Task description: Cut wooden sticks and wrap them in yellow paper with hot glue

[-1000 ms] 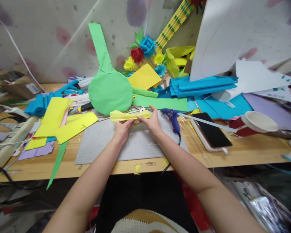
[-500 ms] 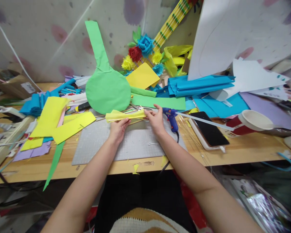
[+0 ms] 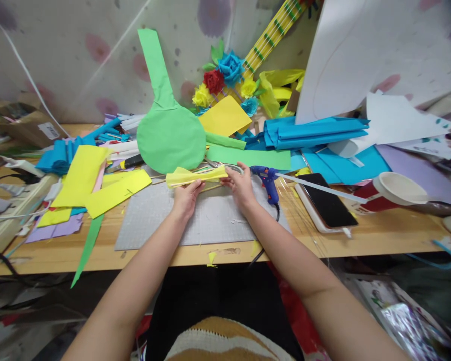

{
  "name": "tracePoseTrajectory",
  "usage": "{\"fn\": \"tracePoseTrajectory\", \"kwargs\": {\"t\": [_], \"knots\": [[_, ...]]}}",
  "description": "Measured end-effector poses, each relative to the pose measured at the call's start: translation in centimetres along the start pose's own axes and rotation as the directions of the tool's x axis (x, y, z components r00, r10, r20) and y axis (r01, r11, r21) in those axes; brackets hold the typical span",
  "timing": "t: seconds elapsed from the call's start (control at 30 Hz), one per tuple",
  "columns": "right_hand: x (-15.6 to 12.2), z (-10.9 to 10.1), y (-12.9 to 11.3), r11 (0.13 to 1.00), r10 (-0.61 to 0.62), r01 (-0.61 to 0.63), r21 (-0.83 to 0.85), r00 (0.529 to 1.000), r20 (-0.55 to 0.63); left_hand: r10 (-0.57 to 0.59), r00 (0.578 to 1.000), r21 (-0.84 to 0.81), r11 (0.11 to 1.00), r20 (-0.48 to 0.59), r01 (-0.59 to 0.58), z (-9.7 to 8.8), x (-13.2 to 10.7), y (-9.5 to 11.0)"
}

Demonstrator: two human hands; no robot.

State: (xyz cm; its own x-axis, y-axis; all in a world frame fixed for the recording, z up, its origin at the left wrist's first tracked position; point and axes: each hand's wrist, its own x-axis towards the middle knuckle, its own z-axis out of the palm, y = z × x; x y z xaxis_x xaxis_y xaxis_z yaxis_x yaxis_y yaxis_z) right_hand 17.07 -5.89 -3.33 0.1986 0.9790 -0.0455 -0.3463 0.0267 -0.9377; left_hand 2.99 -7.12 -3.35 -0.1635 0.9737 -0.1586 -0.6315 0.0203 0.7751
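Between my two hands stretches a gathered strip of yellow crepe paper [image 3: 195, 176], held above the grey cutting mat [image 3: 143, 220]. My left hand [image 3: 188, 197] pinches its lower edge near the middle. At its right end the strip is gripped by the thumb and fingers of my right hand [image 3: 240, 185]. Just right of that hand lies a blue hot glue gun [image 3: 266, 181] with a long white glue stick in its back. Behind the strip is a flat green round shape with a long neck [image 3: 172, 138]. Scissors and thin sticks are partly hidden behind my hands.
Yellow paper pieces [image 3: 116, 193] and a power strip [image 3: 18, 215] are at the left. On the right are a phone [image 3: 326, 203] and a paper cup [image 3: 379, 193]. Blue paper rolls [image 3: 315, 131], paper flowers [image 3: 231, 70] and a white board [image 3: 334, 60] stand behind.
The whole view has shifted slightly, with things appearing a little further right. Both hands keep hold of the yellow strip in nearly the same pose.
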Motion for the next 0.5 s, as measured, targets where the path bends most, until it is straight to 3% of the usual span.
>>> {"fn": "tracePoseTrajectory", "kwargs": {"t": [0.1, 0.33, 0.5], "knots": [[-0.4, 0.7, 0.5, 0.998, 0.023, -0.020, -0.062, 0.998, 0.050, 0.000, 1.000, 0.009, 1.000, 0.005, 0.000, 0.3, -0.3, -0.1], [0.2, 0.4, 2.3, 0.979, -0.046, 0.052, -0.195, 0.998, 0.035, -0.009, 0.993, 0.105, 0.994, 0.114, -0.003, 0.6, -0.8, -0.5], [0.0, 0.4, 2.2, 0.966, -0.107, 0.111, -0.235, 0.994, 0.032, -0.046, 0.998, 0.104, 0.994, 0.052, 0.040, 0.7, -0.6, -0.5]]}}
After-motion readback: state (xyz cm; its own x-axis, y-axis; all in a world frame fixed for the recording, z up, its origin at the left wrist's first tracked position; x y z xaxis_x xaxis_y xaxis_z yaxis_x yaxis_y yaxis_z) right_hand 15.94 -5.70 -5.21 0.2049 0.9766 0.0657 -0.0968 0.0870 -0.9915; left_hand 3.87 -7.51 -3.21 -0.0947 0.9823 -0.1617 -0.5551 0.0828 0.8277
